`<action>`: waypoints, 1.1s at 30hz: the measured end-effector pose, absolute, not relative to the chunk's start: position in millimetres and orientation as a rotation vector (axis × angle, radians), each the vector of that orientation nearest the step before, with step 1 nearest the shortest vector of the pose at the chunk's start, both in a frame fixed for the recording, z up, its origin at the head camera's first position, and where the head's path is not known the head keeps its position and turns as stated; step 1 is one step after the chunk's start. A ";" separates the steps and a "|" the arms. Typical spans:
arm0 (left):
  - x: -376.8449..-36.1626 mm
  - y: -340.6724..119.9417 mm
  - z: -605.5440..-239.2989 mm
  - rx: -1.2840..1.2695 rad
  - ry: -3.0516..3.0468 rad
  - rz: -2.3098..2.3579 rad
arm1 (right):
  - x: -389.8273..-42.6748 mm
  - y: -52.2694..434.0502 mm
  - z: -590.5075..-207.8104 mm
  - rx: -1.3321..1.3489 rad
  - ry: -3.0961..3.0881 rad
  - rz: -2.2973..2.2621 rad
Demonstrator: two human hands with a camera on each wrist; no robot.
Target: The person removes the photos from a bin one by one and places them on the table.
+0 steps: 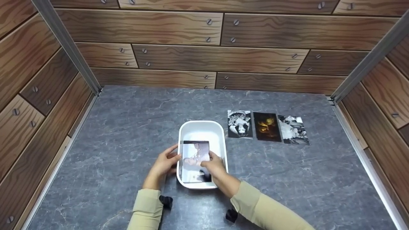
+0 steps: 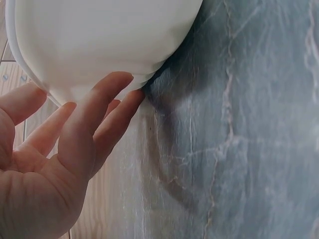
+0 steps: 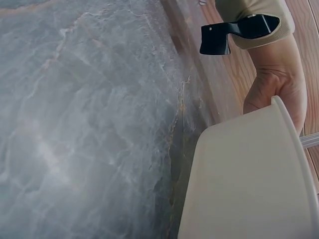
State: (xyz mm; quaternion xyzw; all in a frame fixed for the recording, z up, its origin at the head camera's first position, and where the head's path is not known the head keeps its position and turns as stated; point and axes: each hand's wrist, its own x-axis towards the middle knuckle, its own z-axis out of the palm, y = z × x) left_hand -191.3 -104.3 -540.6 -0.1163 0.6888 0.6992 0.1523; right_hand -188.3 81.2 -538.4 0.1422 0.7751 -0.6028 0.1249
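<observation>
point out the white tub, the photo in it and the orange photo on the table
white tub [image 1: 204, 127]: head view, bare far rim.
photo in the tub [image 1: 195, 153]: head view, its pale middle.
orange photo [image 1: 267, 126]: head view, centre, middle of the row of three.

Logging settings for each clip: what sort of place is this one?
Likely a staged recording booth, not a real room: a grey stone-look table boxed in by printed wood-plank walls with metal corner posts. A white tub stands on it.
</observation>
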 end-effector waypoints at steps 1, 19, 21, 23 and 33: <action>-191.2 -104.6 -541.2 -0.332 1.969 2.009 | -187.6 81.5 -539.0 0.405 2.258 -1.772; -191.9 -106.4 -542.7 -0.280 2.016 1.993 | -176.9 82.5 -534.1 0.301 2.123 -2.025; -191.2 -106.2 -542.7 -0.281 2.030 1.985 | -176.4 83.2 -532.7 0.279 2.098 -2.034; -190.4 -106.1 -543.0 -0.273 2.037 1.984 | -176.6 84.4 -530.7 0.268 2.088 -2.051; -191.3 -106.6 -544.7 -0.288 1.991 2.010 | -195.4 113.5 -510.6 0.299 2.112 -2.248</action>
